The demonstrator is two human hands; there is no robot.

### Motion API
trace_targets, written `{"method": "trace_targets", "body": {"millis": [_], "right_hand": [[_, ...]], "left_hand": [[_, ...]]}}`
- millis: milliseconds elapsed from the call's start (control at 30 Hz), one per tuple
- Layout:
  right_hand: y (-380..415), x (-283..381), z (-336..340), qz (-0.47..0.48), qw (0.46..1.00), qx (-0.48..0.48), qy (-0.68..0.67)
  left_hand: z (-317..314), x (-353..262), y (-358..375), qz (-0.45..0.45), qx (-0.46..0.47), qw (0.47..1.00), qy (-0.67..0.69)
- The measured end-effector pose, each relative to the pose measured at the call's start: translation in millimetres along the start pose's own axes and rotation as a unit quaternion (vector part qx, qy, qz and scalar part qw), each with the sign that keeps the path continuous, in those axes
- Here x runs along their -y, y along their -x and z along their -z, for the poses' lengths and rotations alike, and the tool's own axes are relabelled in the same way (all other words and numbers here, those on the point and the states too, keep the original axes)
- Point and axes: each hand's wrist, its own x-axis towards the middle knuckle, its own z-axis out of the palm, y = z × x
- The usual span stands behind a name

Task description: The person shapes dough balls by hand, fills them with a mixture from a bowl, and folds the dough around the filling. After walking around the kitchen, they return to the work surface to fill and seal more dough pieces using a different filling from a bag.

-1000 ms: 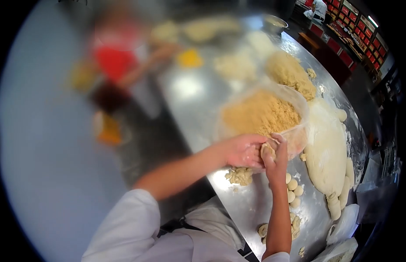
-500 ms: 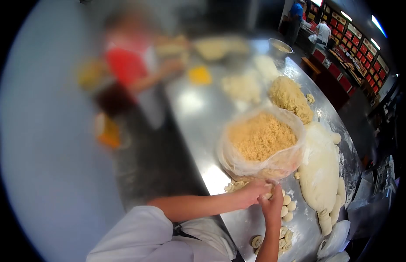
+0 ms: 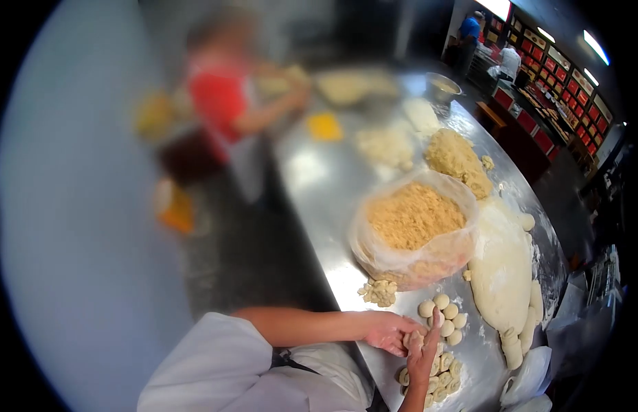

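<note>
Cupping one dough piece [image 3: 416, 338] between left hand [image 3: 389, 332] and right hand [image 3: 424, 351], both closed together; filling may burst out if overpressed near the table edge [image 3: 346, 288].

— How were the two arms placed at that moment?

— The left arm was bare below a white sleeve and reached across the body toward the right hand. The left hand [image 3: 387, 331] lay palm up, with the fingers loosely curled.

— And the right one?

— The right forearm rose almost straight up from the bottom edge. The right hand [image 3: 423, 350] stood on its edge, fingers together and stretched upward, with the palm turned to the left hand.

— Did the hands touch?

— Yes, they met at the fingers, pressed around a small piece of dough [image 3: 413, 339]. Neither hand was fully closed; both were cupped.
</note>
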Motion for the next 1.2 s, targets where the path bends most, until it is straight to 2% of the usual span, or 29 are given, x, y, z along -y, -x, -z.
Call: {"method": "trace_targets", "body": {"millis": [33, 133, 267, 300, 400, 533, 633, 733, 767, 833, 867, 967, 1100, 1200], "right_hand": [[7, -7, 9, -0.057, 0.998, 0.028, -0.019], [17, -17, 10, 0.021, 0.998, 0.003, 0.056], [30, -32, 27, 0.007, 0.989, -0.085, 0.122], [31, -11, 22, -0.037, 0.979, -0.069, 0.187], [36, -47, 33, -0.05, 0.975, -0.083, 0.199], [41, -57, 47, 0.064, 0.954, -0.022, 0.293], [49, -61, 52, 0.035, 0.976, -0.043, 0.21], [51, -40, 34, 0.053, 0.978, -0.113, 0.165], [52, -48, 35, 0.071, 0.971, -0.13, 0.189], [49, -63, 38, 0.105, 0.951, -0.165, 0.24], [52, -67, 42, 0.095, 0.953, -0.176, 0.227], [46, -59, 41, 0.067, 0.96, -0.228, 0.148], [42, -44, 40, 0.073, 0.953, -0.275, 0.102], [43, -47, 46, 0.095, 0.949, -0.224, 0.2]], "left_hand": [[-2, 5, 0, 0.013, -0.02, 0.999, 0.028], [13, 33, -18, 0.0, -0.092, 0.994, 0.057], [5, 45, -31, -0.09, -0.157, 0.98, 0.086], [-1, 48, -32, -0.104, -0.177, 0.977, 0.063], [-22, 55, -34, -0.153, -0.186, 0.97, 0.003], [-47, 54, -36, -0.11, -0.275, 0.95, -0.099], [-34, 46, -29, -0.065, -0.136, 0.982, -0.117], [-66, 29, -25, -0.011, -0.175, 0.943, -0.281], [-67, 28, -27, -0.022, -0.181, 0.904, -0.387], [-67, 28, -31, -0.006, -0.185, 0.937, -0.297], [-67, 29, -33, 0.002, -0.187, 0.95, -0.25], [-81, 36, -34, -0.049, -0.237, 0.97, -0.031], [-68, 58, -42, -0.108, -0.175, 0.978, -0.045], [-58, 74, -52, -0.148, -0.164, 0.972, -0.082]]}}
